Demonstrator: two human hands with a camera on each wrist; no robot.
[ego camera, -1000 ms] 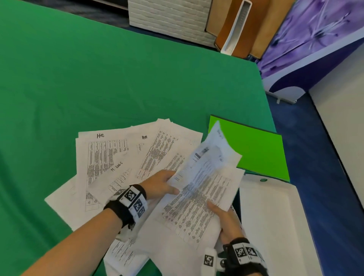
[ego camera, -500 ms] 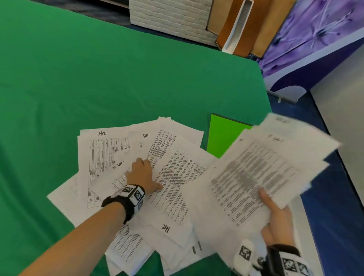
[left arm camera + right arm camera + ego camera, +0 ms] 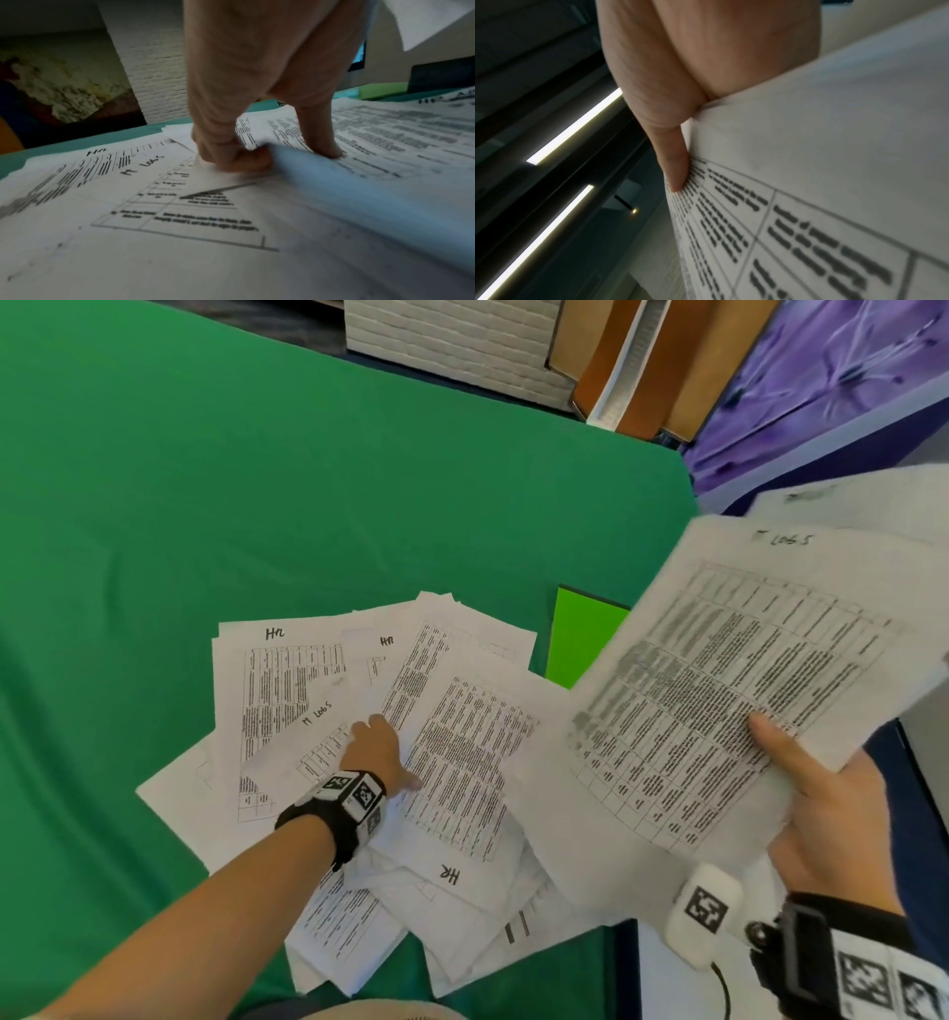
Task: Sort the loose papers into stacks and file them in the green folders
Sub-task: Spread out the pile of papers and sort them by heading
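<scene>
Loose printed papers (image 3: 318,690) lie fanned on the green cloth, some marked "HR" or "M Logs". My left hand (image 3: 377,752) rests on the middle of the pile. In the left wrist view its curled fingers (image 3: 231,162) and thumb pinch the raised edge of one sheet (image 3: 347,199). My right hand (image 3: 811,793) holds a bundle of papers (image 3: 729,690) raised over the table's right side, thumb on top, fingers hidden beneath. The right wrist view shows that thumb (image 3: 675,162) pressed on the bundle (image 3: 808,182). One bright green folder (image 3: 583,634) lies behind the pile, mostly covered by the bundle.
A white tray (image 3: 662,983) sits at the near right, by the table's right edge. Beyond that edge lies blue floor. A white brick-patterned box (image 3: 452,341) and wooden boards (image 3: 642,361) stand past the far edge. Bare green cloth (image 3: 205,480) stretches left and far.
My right hand has carried the bundle up and to the right, off the pile. My left hand let go of it and now pinches a sheet on the pile.
</scene>
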